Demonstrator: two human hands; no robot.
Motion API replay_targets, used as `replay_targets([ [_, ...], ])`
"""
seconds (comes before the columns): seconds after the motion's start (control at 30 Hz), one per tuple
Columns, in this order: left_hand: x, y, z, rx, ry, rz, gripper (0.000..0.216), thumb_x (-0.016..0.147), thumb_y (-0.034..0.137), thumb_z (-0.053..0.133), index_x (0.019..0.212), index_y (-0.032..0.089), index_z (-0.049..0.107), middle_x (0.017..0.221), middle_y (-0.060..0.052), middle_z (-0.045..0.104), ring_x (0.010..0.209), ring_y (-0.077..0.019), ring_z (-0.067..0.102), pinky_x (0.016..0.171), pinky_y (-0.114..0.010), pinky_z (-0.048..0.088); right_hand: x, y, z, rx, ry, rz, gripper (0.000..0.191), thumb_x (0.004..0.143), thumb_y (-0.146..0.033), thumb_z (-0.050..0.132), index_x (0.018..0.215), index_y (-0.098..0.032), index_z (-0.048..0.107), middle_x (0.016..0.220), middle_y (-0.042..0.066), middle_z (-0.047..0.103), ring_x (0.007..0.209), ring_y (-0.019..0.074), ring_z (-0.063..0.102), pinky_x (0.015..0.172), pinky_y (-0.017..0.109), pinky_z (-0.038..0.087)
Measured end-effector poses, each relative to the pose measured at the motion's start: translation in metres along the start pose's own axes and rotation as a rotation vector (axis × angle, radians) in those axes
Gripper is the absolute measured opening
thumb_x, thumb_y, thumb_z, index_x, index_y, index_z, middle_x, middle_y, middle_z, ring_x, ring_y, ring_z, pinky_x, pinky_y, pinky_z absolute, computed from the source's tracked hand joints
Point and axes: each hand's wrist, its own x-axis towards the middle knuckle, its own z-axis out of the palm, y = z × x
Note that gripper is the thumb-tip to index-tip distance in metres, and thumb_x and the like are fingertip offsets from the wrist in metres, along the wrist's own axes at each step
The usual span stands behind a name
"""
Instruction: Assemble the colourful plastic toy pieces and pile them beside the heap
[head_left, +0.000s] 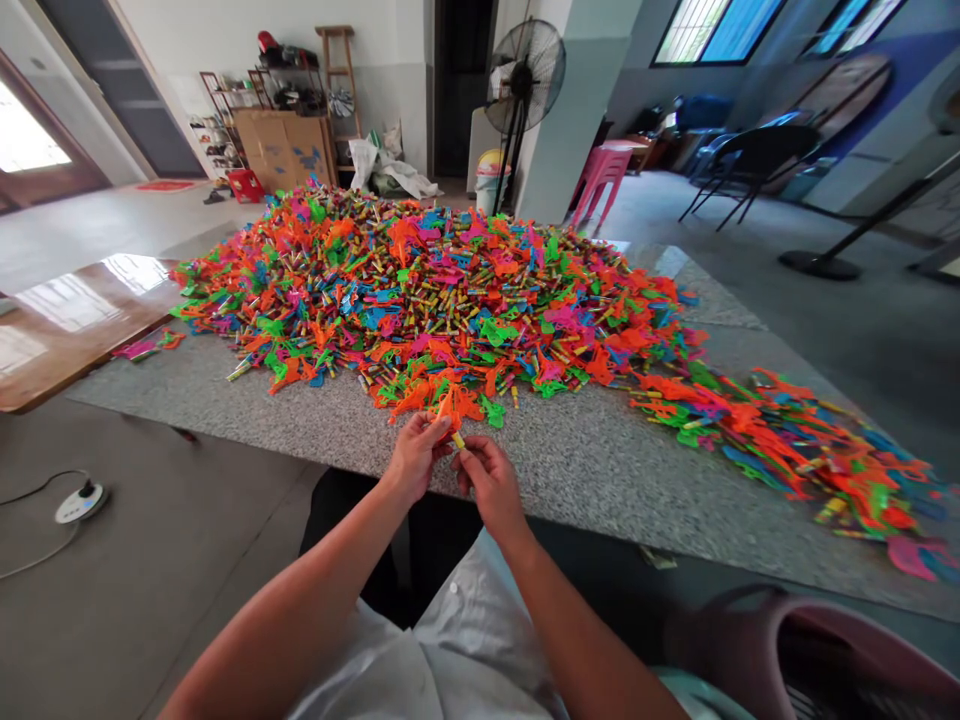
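Observation:
At the front edge of the stone table [577,465], my left hand [412,455] pinches an orange plastic toy gun [445,408] between thumb and fingers. My right hand [491,480] is closed on a short yellow tube [458,440], whose tip points up toward the toy gun. The tube and the gun meet or nearly meet; I cannot tell whether they are joined. Just beyond my hands spreads a large heap of toy guns [499,330] in orange, green, blue and pink, mixed with many small yellow-and-dark-red tubes [450,297].
A second, smaller pile [750,425] runs along the table's right side. A brown wooden tabletop [90,300] adjoins at left. Below right stands a pinkish plastic tub [795,625]. On the floor lies a white power socket [79,503] with a cord. A fan [523,80] stands behind the table.

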Motion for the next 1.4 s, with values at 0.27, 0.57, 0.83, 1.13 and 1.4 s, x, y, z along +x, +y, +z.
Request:
replay_targets([
  [0.27, -0.005, 0.001, 0.007, 0.001, 0.019, 0.049, 0.054, 0.064, 0.046, 0.095, 0.091, 0.02, 0.054, 0.086, -0.001, 0.074, 0.079, -0.0167, 0.075, 0.062, -0.023, 0.051, -0.002, 0.002, 0.004, 0.047, 0.14, -0.119, 0.031, 0.091, -0.05, 0.072, 0.104, -0.024, 0.062, 0.081, -0.001, 0.071, 0.049, 0.0104, 0.052, 0.046, 0.025, 0.042],
  [0.57, -0.003, -0.003, 0.006, -0.024, 0.012, 0.03, 0.055, 0.063, 0.043, 0.096, 0.09, 0.02, 0.054, 0.087, -0.001, 0.075, 0.074, -0.0161, 0.073, 0.06, -0.024, 0.05, 0.0, 0.005, 0.001, 0.035, 0.107, -0.1, 0.03, 0.091, -0.049, 0.071, 0.104, -0.024, 0.061, 0.084, 0.0, 0.073, 0.049, 0.0104, 0.052, 0.045, 0.025, 0.042],
  [0.83, -0.004, -0.013, 0.01, 0.014, 0.109, 0.1, 0.057, 0.062, 0.048, 0.094, 0.092, 0.02, 0.055, 0.089, -0.003, 0.076, 0.078, -0.016, 0.073, 0.064, -0.024, 0.05, -0.006, 0.012, 0.003, -0.206, 0.16, -0.161, 0.028, 0.096, -0.048, 0.066, 0.107, -0.023, 0.061, 0.089, 0.004, 0.075, 0.064, 0.0166, 0.065, 0.058, 0.029, 0.051],
  [1.13, -0.006, -0.04, 0.02, -0.024, 0.161, 0.082, 0.054, 0.064, 0.048, 0.092, 0.093, 0.02, 0.056, 0.084, -0.001, 0.073, 0.07, -0.0125, 0.068, 0.065, -0.024, 0.051, -0.01, 0.02, -0.007, -0.298, 0.145, -0.128, 0.03, 0.093, -0.05, 0.066, 0.107, -0.023, 0.064, 0.091, 0.006, 0.077, 0.066, 0.0186, 0.067, 0.059, 0.03, 0.053],
  [1.4, 0.026, -0.042, 0.008, 0.505, 0.044, 0.06, 0.029, 0.078, 0.041, 0.08, 0.091, 0.02, 0.065, 0.086, -0.004, 0.071, 0.076, -0.0184, 0.068, 0.061, -0.027, 0.053, 0.038, -0.038, -0.156, -0.235, 0.684, -0.113, 0.035, 0.077, -0.049, 0.077, 0.092, -0.02, 0.065, 0.066, -0.003, 0.067, 0.043, 0.0115, 0.052, 0.038, 0.023, 0.039],
])
